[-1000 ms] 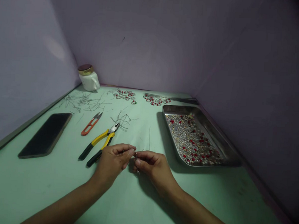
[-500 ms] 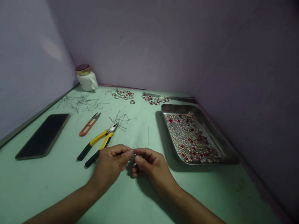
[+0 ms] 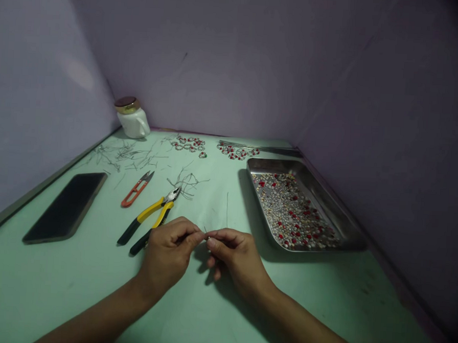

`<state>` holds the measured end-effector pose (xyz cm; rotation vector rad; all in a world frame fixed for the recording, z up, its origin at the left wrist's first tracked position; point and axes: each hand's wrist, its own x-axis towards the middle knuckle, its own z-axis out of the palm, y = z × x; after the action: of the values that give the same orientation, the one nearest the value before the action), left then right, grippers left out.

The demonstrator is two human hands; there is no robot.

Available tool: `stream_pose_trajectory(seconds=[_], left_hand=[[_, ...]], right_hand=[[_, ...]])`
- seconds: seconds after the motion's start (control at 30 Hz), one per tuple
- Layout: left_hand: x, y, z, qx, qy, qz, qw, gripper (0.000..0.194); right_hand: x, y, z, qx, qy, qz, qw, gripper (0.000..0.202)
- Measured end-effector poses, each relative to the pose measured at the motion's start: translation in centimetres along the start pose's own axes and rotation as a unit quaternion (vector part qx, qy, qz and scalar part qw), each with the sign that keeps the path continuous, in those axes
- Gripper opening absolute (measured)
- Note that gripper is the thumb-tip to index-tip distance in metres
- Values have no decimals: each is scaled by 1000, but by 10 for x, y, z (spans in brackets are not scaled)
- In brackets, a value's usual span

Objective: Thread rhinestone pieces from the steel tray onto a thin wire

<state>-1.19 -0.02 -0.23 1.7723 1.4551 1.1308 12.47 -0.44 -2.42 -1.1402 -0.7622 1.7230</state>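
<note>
My left hand (image 3: 169,253) and my right hand (image 3: 234,259) meet fingertip to fingertip low over the green table (image 3: 73,281). Between them they pinch a thin wire with a small bead (image 3: 206,236); the piece is tiny and mostly hidden by the fingers. Yellow-handled pliers (image 3: 149,219) lie just left of my left hand. A steel tray (image 3: 339,221) of small red and silver beads sits to the right of my right hand.
Orange thread snips (image 3: 136,188) and a dark phone (image 3: 66,206) lie to the left. Loose wire offcuts (image 3: 186,181) are scattered further back. Finished bead rings (image 3: 190,144) and a white jar (image 3: 132,118) stand near the back wall. Purple walls close three sides.
Both hands stay pinched together at the same spot. The right hand's lower fingers have spread slightly and the fingertips shifted a little; nothing was picked up or set down.
</note>
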Motion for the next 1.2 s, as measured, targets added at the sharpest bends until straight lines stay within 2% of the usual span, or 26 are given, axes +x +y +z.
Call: stream_pose_trajectory(seconds=[0.13, 0.3, 0.43, 0.5, 0.6, 0.63, 0.7, 0.8, 0.9, 1.07, 1.13, 1.2], left_hand=[[3, -4, -5, 51, -3, 81, 995, 20], [4, -8, -10, 118, -43, 216, 968, 19], [4, -8, -12, 152, -90, 268, 947, 21], [4, -8, -11, 153, -116, 274, 942, 19], [6, -8, -10, 138, -157, 240, 948, 17], [7, -8, -9, 126, -156, 224, 954, 16], [8, -7, -9, 102, -110, 207, 967, 12], [7, -4, -8, 85, -44, 235, 967, 11], [2, 0, -5, 122, -55, 244, 960, 14], [-4, 2, 3, 182, -93, 188, 961, 13], [-5, 0, 5, 180, -84, 180, 964, 13], [-5, -3, 6, 179, -50, 186, 965, 13]], right_hand=[[-1, -2, 0, -47, 15, 1, 999, 17], [-3, -4, 3, -86, -5, 14, 996, 9], [-6, 0, -1, -166, -40, -34, 985, 3], [-7, 3, -3, -213, -71, -71, 972, 5], [-7, 7, -5, -232, -94, -89, 964, 9], [-6, 7, -5, -224, -87, -83, 967, 8], [-4, 8, -5, -194, -61, -50, 978, 7], [0, 7, -4, -165, -34, -8, 986, 7], [0, 7, -4, -194, -30, -40, 980, 7], [-2, 10, -4, -229, -17, -103, 968, 11], [-2, 9, -2, -203, -7, -84, 975, 8], [-3, 6, 1, -155, 3, -40, 987, 6]])
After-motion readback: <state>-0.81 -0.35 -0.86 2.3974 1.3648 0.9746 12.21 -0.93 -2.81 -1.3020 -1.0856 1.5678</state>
